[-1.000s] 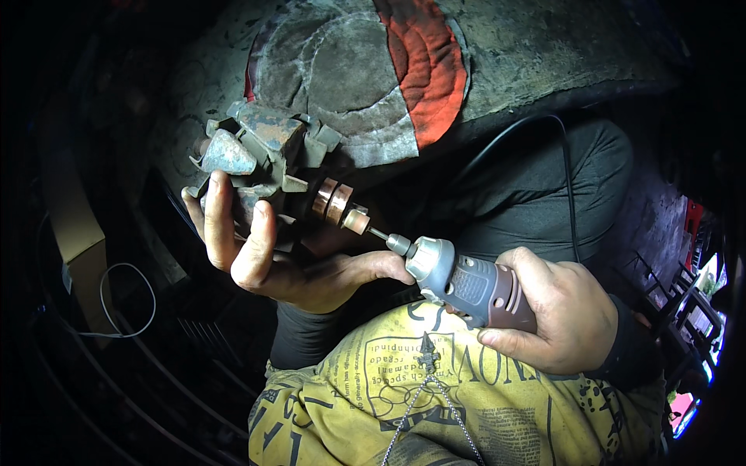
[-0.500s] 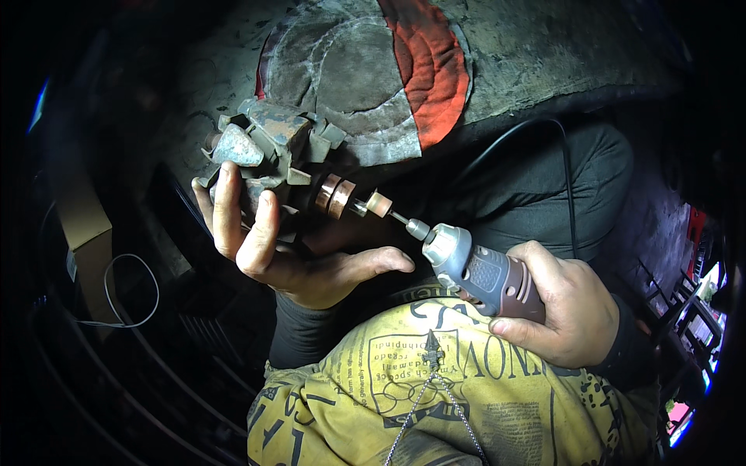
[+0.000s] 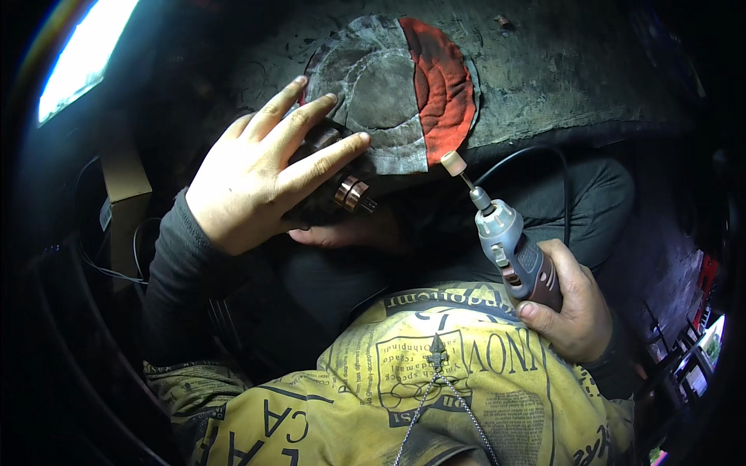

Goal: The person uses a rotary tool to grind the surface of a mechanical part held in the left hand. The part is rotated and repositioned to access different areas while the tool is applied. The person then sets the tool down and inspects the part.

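My left hand (image 3: 256,171) lies back up over a claw-pole rotor, its fingers stretched out and spread. It hides most of the rotor; only dark metal between the fingers and the copper slip rings (image 3: 353,191) with the shaft end show. Whether the fingers press on the metal I cannot tell, and the thumb is hidden. My right hand (image 3: 573,303) is wrapped round the rear of a grey and brown rotary tool (image 3: 505,239). A pale cylindrical bit (image 3: 453,162) sits in its chuck, pointing up and left, apart from the slip rings.
A round quilted pad (image 3: 385,93), grey with a red section, lies on the worn greenish surface (image 3: 544,85) ahead. A black cord (image 3: 566,186) arches over my right leg. Far left stands a cardboard box (image 3: 124,186) beside a thin cable.
My left hand has turned from palm up beneath the rotor to back up over it. The slip rings have shifted slightly right. The rotary tool has swung upright and its bit has moved away from them.
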Demonstrator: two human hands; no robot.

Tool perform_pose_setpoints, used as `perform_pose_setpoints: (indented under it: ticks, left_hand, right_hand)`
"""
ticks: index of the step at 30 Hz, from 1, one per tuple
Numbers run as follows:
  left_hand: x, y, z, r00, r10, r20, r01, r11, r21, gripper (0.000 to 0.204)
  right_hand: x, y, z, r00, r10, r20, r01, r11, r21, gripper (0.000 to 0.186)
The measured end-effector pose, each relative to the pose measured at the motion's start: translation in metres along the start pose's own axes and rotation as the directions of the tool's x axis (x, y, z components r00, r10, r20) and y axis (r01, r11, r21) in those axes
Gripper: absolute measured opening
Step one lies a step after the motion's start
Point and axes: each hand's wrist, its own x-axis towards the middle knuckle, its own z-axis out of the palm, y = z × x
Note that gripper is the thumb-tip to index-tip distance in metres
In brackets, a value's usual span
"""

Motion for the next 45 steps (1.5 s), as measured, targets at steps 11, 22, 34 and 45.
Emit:
perform_pose_setpoints:
  ticks: [11,22,34,45]
  left_hand:
    - [0.042,-0.025,-0.027,0.98,0.09,-0.178,-0.087,0.996,0.024,0.085]
    - [0.049,0.002,-0.006,0.99,-0.012,-0.144,-0.004,0.994,-0.108,0.11]
    - [0.039,0.085,0.061,0.652,-0.492,-0.577,0.25,0.858,-0.449,0.138]
    - [0.049,0.083,0.073,0.578,-0.502,-0.644,0.271,0.862,-0.429,0.132]
  right_hand:
    - [-0.013,0.014,-0.012,0.997,-0.045,-0.068,0.044,0.999,-0.015,0.052]
    - [-0.01,0.011,-0.014,0.996,-0.039,-0.079,0.035,0.998,-0.046,0.049]
    - [0.003,0.006,-0.004,1.0,-0.008,-0.004,0.007,0.977,-0.214,0.048]
    - [0.01,0.007,0.003,1.0,-0.008,-0.001,0.008,0.979,-0.205,0.047]
